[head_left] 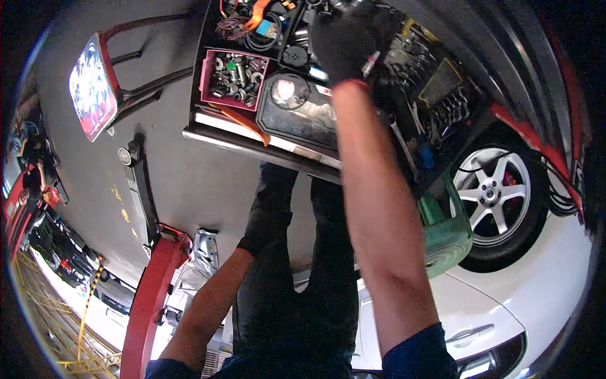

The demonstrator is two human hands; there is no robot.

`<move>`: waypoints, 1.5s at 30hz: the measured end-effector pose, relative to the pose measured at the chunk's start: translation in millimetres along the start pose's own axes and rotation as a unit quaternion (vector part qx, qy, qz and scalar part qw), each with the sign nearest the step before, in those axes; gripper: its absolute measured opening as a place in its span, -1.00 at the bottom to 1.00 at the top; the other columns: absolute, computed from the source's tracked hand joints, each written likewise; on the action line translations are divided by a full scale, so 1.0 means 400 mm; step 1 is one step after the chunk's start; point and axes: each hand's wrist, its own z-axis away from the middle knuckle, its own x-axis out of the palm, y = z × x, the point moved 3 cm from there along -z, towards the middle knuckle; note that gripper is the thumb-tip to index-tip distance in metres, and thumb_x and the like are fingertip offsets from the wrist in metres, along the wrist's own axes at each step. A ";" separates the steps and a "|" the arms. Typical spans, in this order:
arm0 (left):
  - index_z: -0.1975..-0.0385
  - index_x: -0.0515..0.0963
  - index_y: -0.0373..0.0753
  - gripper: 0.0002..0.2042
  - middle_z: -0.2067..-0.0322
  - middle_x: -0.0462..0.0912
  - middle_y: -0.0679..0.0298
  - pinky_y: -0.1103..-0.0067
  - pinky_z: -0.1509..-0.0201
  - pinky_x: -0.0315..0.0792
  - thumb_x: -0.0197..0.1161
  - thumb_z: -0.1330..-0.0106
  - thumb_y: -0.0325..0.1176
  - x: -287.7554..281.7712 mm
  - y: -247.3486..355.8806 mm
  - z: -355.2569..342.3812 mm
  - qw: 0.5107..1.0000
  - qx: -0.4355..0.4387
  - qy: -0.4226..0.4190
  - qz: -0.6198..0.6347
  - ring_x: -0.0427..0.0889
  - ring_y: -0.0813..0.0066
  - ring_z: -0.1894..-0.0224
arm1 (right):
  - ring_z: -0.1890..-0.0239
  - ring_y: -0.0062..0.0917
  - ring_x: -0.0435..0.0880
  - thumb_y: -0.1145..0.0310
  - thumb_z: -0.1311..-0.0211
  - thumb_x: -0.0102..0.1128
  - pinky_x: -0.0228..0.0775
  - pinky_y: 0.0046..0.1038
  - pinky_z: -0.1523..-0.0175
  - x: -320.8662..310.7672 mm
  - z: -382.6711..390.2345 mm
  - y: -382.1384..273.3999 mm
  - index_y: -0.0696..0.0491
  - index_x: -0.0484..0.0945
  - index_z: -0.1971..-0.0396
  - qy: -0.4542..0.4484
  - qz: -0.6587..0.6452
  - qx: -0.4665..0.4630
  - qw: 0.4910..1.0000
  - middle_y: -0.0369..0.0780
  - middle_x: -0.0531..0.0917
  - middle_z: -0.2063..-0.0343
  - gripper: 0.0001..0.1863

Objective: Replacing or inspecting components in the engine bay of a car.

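Observation:
An open tool drawer (297,165) spreads in front of me. My right hand (350,44), in a black glove, reaches over its far middle part among metal tools. The dark glove hides its fingers, so I cannot tell what they hold. Beside the wrist lies a black plastic case (300,117). A pink bin (205,79) of loose sockets and metal fittings stands to its left. Combination wrenches (449,114) lie right of my hand. My left hand (265,224), also gloved, rests low by my left leg; its fingers blend into the dark trousers.
A white car with a white-spoked wheel (491,192) stands at the right, beside a green plastic stool (445,234). A red post (148,303) with a lift arm (140,183) stands at the left. Cables and an orange-handled tool (257,16) fill the drawer's far-left compartment.

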 end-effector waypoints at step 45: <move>-0.13 0.48 -0.27 -0.47 0.12 0.63 -0.11 0.16 0.04 0.54 0.35 -0.20 -0.15 -0.057 -0.006 0.024 0.989 -0.082 0.093 0.081 0.62 -0.11 0.11 | 0.16 -0.21 0.73 0.41 -0.13 0.41 0.55 -0.20 0.04 -0.180 0.153 -0.024 -0.01 0.73 0.10 -0.232 -0.174 -0.162 0.943 -0.11 0.74 0.16 -0.70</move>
